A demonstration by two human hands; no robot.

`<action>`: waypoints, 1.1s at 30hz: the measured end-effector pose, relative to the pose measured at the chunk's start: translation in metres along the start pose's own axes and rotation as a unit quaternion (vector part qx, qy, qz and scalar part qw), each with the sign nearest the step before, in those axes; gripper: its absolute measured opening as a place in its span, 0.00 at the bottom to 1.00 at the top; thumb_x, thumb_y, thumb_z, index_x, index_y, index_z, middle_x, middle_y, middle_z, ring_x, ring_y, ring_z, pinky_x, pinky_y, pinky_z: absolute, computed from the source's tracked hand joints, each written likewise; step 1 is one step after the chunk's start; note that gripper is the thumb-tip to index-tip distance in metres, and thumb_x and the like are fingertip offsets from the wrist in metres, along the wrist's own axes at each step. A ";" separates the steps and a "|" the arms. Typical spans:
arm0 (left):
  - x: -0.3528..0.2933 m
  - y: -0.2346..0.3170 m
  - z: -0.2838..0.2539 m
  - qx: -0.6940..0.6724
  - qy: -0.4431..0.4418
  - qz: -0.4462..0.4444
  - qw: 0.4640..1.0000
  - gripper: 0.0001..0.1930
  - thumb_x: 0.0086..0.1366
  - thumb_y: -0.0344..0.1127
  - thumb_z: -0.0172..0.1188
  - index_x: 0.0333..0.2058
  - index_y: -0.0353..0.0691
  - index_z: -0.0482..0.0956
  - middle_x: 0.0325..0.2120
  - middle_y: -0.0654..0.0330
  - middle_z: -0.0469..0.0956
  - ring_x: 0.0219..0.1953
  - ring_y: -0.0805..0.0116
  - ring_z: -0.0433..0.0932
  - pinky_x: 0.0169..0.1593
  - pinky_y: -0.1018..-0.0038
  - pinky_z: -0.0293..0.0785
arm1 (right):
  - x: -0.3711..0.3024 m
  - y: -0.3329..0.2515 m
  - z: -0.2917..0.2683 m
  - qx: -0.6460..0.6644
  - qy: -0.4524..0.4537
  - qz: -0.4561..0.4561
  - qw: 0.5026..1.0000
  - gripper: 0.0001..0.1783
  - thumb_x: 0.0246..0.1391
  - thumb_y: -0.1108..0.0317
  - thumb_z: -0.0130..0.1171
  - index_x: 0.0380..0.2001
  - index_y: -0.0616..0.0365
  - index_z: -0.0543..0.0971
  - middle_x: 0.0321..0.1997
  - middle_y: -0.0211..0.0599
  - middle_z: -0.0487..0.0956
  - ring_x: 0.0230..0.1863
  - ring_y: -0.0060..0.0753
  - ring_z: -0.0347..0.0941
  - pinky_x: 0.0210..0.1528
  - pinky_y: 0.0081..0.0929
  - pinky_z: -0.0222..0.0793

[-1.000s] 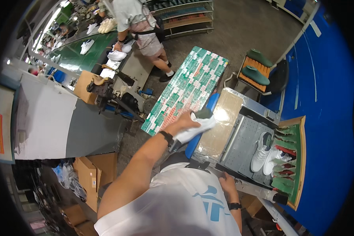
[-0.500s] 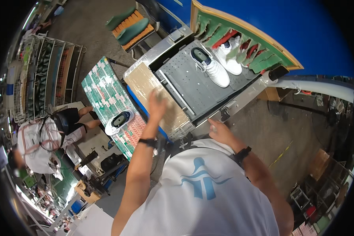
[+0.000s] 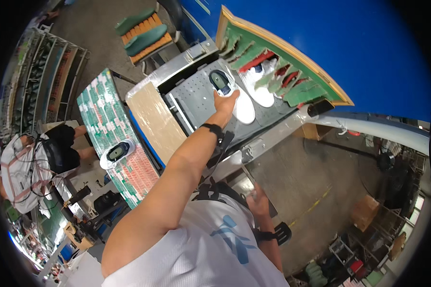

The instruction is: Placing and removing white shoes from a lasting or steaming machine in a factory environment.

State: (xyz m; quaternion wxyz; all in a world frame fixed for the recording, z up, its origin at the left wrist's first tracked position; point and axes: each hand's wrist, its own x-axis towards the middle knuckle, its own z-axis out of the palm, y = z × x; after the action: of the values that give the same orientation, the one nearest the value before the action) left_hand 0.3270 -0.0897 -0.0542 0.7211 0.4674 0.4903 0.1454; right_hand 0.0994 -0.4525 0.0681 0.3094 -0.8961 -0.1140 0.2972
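A white shoe [image 3: 244, 109] is being gripped across its middle by the left hand [image 3: 225, 102], fingers partly curled; the blurred right hand's [image 3: 258, 202] hold cannot be told. The shoe is being supported on a grey perforated surface [image 3: 189, 92], its long axis being slanted, toe toward lower right. Its dark collar is being filled by a green form. Beyond, a green fringe [image 3: 297, 93] is being framed by wood beside a blue wall [image 3: 345, 48].

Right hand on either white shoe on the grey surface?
No, the left hand is on the nearer white shoe, while the right hand is down beside the white shirt.
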 end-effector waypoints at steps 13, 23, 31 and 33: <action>-0.161 0.020 -0.239 0.075 0.020 0.089 0.993 0.39 0.61 0.40 0.77 0.66 0.36 0.66 0.53 0.50 0.82 0.54 0.59 0.83 0.58 0.65 0.80 | 0.132 -0.109 -0.002 -0.033 -0.153 -0.214 0.964 0.34 0.58 0.65 0.61 0.67 0.68 0.74 0.57 0.60 0.82 0.58 0.58 0.80 0.63 0.44 0.73; -0.214 -0.014 -0.307 0.367 0.032 0.040 0.929 0.46 0.61 0.67 0.69 0.63 0.32 0.72 0.56 0.36 0.81 0.58 0.40 0.82 0.61 0.56 0.77 | 0.140 -0.202 0.079 -0.189 -0.326 -0.348 0.858 0.40 0.54 0.56 0.62 0.69 0.64 0.73 0.50 0.63 0.84 0.52 0.64 0.82 0.56 0.48 0.76; -0.203 -0.030 -0.343 0.407 0.113 0.176 0.889 0.26 0.65 0.58 0.66 0.38 0.36 0.89 0.33 0.40 0.85 0.39 0.39 0.86 0.45 0.51 0.81 | 0.165 -0.149 0.095 -0.120 -0.302 -0.371 0.870 0.37 0.57 0.56 0.61 0.66 0.68 0.75 0.50 0.60 0.86 0.51 0.59 0.84 0.55 0.46 0.77; -0.202 -0.029 -0.344 0.400 0.133 0.195 0.886 0.23 0.67 0.54 0.65 0.37 0.36 0.89 0.34 0.42 0.86 0.40 0.40 0.86 0.47 0.52 0.81 | 0.174 -0.138 0.095 -0.106 -0.286 -0.386 0.871 0.36 0.59 0.57 0.60 0.66 0.69 0.75 0.48 0.57 0.87 0.47 0.54 0.85 0.53 0.43 0.78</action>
State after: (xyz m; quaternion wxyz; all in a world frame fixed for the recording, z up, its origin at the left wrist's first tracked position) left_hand -0.0664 -0.0574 0.0093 0.3583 0.7784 0.4973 0.1355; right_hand 0.1784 -0.2308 0.0135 0.2563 -0.6844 -0.5648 0.3832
